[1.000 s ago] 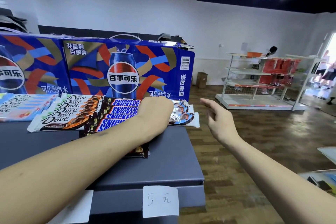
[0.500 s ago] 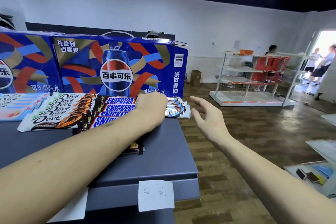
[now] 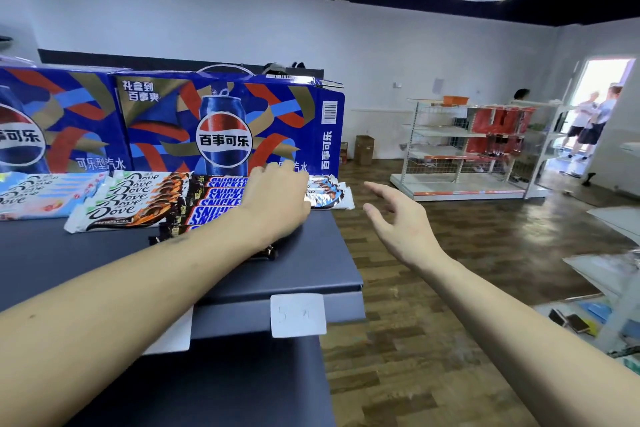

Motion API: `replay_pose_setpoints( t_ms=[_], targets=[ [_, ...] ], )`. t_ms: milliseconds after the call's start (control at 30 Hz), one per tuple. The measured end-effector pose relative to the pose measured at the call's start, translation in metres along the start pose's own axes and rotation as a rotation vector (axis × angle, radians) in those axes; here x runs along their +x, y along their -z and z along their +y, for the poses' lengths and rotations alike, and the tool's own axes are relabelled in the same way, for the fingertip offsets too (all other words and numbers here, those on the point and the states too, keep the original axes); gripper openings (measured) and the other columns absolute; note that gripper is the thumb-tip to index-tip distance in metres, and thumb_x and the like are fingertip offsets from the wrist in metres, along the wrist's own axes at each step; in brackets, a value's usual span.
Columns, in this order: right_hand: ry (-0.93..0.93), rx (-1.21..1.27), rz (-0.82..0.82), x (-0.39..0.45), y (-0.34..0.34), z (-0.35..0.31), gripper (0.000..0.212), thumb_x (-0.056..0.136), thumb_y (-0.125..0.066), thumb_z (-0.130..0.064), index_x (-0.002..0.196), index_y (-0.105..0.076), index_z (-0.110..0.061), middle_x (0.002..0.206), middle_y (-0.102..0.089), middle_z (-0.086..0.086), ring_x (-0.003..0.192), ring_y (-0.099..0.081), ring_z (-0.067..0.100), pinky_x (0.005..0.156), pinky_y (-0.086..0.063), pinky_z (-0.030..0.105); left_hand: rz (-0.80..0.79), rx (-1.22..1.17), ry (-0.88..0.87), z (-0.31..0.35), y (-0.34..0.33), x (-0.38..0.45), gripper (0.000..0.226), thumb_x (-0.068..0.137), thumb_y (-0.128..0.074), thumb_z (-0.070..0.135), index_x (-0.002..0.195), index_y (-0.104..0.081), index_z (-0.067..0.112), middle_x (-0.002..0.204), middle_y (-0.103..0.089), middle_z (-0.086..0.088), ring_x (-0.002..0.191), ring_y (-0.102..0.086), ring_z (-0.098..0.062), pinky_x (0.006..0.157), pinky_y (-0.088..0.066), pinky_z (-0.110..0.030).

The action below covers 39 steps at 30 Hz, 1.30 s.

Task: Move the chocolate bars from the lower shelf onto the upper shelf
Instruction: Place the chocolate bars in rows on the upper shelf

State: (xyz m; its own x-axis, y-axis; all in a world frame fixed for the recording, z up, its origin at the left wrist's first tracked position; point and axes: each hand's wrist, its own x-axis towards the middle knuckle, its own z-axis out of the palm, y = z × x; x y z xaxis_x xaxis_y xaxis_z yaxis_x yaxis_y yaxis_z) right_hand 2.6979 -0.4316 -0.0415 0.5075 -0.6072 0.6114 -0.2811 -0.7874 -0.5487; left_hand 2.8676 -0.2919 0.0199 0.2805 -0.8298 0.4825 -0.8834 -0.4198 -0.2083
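Chocolate bars are laid in rows along the back of the upper shelf (image 3: 311, 263), which is dark grey. Snickers bars (image 3: 214, 199) are stacked in the middle. Dove bars (image 3: 128, 199) in white and orange wrappers lie just to their left, and pale blue Dove bars (image 3: 38, 194) lie further left. Silver-wrapped bars (image 3: 329, 192) are seen at the right end of the row, near the shelf's corner.

The left hand (image 3: 277, 203) is stretched over the Snickers bars, with its back turned up. Its fingers are curled down at the right end of the stack, next to the silver-wrapped bars. The fingertips are hidden, so it cannot be told whether a bar is gripped or only touched. One dark bar end (image 3: 268, 253) is seen sticking out from under the left wrist.

The right hand (image 3: 401, 218) is held in the air just past the right edge of the shelf. Its fingers are spread and loose, and nothing is held in it.

Big blue Pepsi boxes (image 3: 225, 121) are stood behind the bars. A white price tag (image 3: 298, 314) is stuck on the front lip of the shelf. A white wire rack (image 3: 467, 149) is seen far off across the wooden floor (image 3: 415, 340).
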Motion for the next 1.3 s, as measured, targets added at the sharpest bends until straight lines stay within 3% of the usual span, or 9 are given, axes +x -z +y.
replay_pose_setpoints(
  t_ms=[233, 467, 633, 833, 1067, 1300],
  targets=[
    [-0.005, 0.037, -0.049, -0.062, 0.026, -0.043, 0.044, 0.093, -0.061, -0.037, 0.137, -0.055, -0.029, 0.136, -0.056, -0.016, 0.123, -0.047, -0.005, 0.105, -0.04, 0.022, 0.002, -0.119, 0.008, 0.012, 0.035, -0.079, 0.047, 0.091, -0.044, 0.051, 0.125, -0.055, 0.02, 0.118, -0.057, -0.005, 0.11, -0.052, -0.026, 0.092, -0.041, -0.04],
    [-0.006, 0.091, -0.061, -0.14, 0.04, -0.086, 0.044, 0.091, -0.063, -0.042, 0.133, -0.057, -0.029, 0.134, -0.057, -0.017, 0.126, -0.047, -0.001, 0.107, -0.037, 0.024, -0.018, -0.202, 0.069, 0.016, 0.057, -0.185, 0.054, 0.091, -0.042, 0.055, 0.134, -0.05, 0.023, 0.124, -0.056, -0.002, 0.114, -0.052, -0.025, 0.095, -0.041, -0.039],
    [0.06, 0.136, -0.054, -0.199, 0.018, -0.113, 0.037, 0.089, -0.067, -0.034, 0.124, -0.063, -0.025, 0.124, -0.063, -0.015, 0.118, -0.052, -0.001, 0.104, -0.043, 0.028, -0.085, -0.225, 0.107, 0.014, 0.056, -0.258, 0.054, 0.089, -0.042, 0.056, 0.133, -0.05, 0.024, 0.124, -0.056, -0.001, 0.113, -0.053, -0.025, 0.096, -0.042, -0.037],
    [0.098, 0.16, -0.332, -0.258, -0.03, -0.137, 0.042, 0.091, -0.063, -0.043, 0.131, -0.057, -0.034, 0.13, -0.055, -0.025, 0.123, -0.047, -0.005, 0.106, -0.038, 0.022, -0.193, -0.223, 0.189, 0.004, 0.034, -0.336, 0.057, 0.091, -0.046, 0.053, 0.138, -0.048, 0.022, 0.129, -0.054, -0.002, 0.114, -0.053, -0.022, 0.097, -0.042, -0.036],
    [0.127, 0.117, -0.518, -0.287, -0.094, -0.181, 0.048, 0.091, -0.06, -0.05, 0.136, -0.052, -0.035, 0.137, -0.051, -0.022, 0.13, -0.042, -0.001, 0.111, -0.034, 0.026, -0.26, -0.209, 0.379, -0.063, 0.024, -0.425, 0.056, 0.092, -0.045, 0.053, 0.14, -0.045, 0.023, 0.136, -0.049, -0.001, 0.12, -0.05, -0.022, 0.099, -0.04, -0.033],
    [0.152, 0.187, -0.653, -0.313, -0.184, -0.277, 0.049, 0.091, -0.058, -0.051, 0.136, -0.051, -0.036, 0.138, -0.05, -0.024, 0.131, -0.041, -0.002, 0.111, -0.038, 0.033, -0.269, -0.178, 0.547, -0.165, 0.029, -0.516, 0.056, 0.093, -0.043, 0.053, 0.141, -0.041, 0.024, 0.136, -0.048, 0.0, 0.122, -0.047, -0.02, 0.101, -0.039, -0.032]
  ],
)
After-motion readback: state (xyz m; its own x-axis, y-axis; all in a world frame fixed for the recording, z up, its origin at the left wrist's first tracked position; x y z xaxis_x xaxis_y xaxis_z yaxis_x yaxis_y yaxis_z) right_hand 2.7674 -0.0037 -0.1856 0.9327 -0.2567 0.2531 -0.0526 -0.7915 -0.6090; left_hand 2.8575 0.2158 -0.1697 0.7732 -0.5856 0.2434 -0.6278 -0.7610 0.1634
